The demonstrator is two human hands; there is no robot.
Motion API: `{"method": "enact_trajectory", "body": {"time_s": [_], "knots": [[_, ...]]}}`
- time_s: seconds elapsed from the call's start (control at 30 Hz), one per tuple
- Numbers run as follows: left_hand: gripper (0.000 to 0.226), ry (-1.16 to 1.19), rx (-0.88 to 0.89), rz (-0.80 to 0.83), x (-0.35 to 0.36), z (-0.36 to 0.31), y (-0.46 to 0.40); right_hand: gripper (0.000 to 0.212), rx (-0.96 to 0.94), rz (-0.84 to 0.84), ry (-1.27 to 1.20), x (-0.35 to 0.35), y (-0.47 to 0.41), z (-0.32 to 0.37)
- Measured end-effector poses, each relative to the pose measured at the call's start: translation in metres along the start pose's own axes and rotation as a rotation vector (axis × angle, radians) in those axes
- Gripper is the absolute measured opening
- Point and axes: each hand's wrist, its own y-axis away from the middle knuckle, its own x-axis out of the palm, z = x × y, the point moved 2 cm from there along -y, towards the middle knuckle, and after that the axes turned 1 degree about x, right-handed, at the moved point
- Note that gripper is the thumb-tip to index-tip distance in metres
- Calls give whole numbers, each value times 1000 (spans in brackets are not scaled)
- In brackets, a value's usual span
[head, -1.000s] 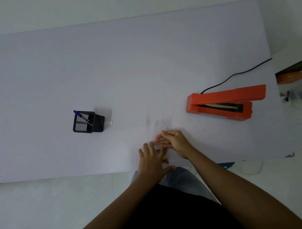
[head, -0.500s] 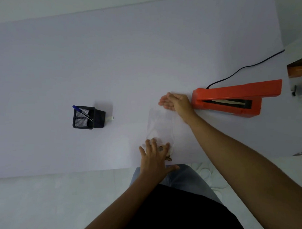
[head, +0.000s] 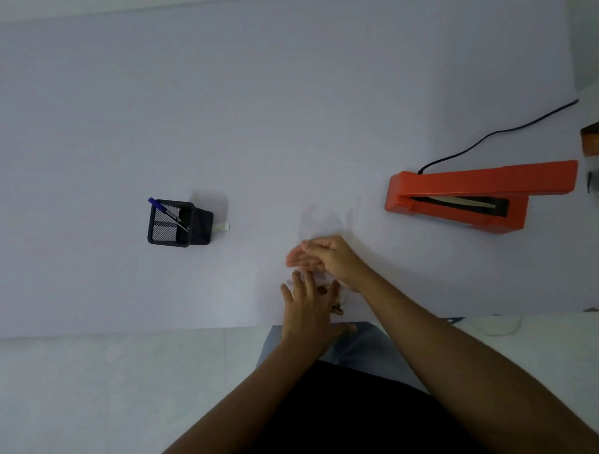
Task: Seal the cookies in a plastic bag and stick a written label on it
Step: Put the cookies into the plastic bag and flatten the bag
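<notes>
1. Lying flat on the near edge of the pale worktop (head: 287, 108), a clear plastic bag (head: 320, 222) stretches away from the person; it is almost invisible, and only faint creases show its far part.
2. The cookies (head: 337, 309) sit at the near end of the bag, close to the worktop's edge. Only small brown pieces show beside and between the left fingers.
3. The left hand (head: 309, 308) lies palm down on the near end of the bag, over the cookies. Its fingers (head: 298, 283) are spread apart and stretched out flat; they do not grip anything.
4. The right hand (head: 323, 258) is just beyond the left hand, over the middle part of the bag. It is turned on its edge, with fingers (head: 297, 261) straight and held together, pointing to the left. It looks to touch the bag, but I cannot tell this for sure, because the hand is a little blurred.
5. The two hands are very near each other, the right one just behind the left fingertips.
6. An orange heat sealer (head: 477, 197) stands to the right of the hands, well apart from them. Its arm is raised, so the dark sealing strip is visible. A black cable (head: 492, 135) runs from its back to the right edge of the worktop.
7. A black mesh pen holder (head: 175, 224) stands to the left, well apart from the hands. A blue pen (head: 165, 211) leans inside it.
8. A small white label (head: 223, 226) lies just beside the right side of the holder.
</notes>
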Motion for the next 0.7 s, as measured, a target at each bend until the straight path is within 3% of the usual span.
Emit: {"method": "enact_trajectory", "body": {"time_s": [0.23, 0.7], "knots": [[99, 9, -8, 44, -3, -2, 1, 35, 69, -51, 43, -9, -20, 7], [93, 14, -2, 43, -14, -9, 0, 36, -147, -311, -29, -56, -77, 96]]}}
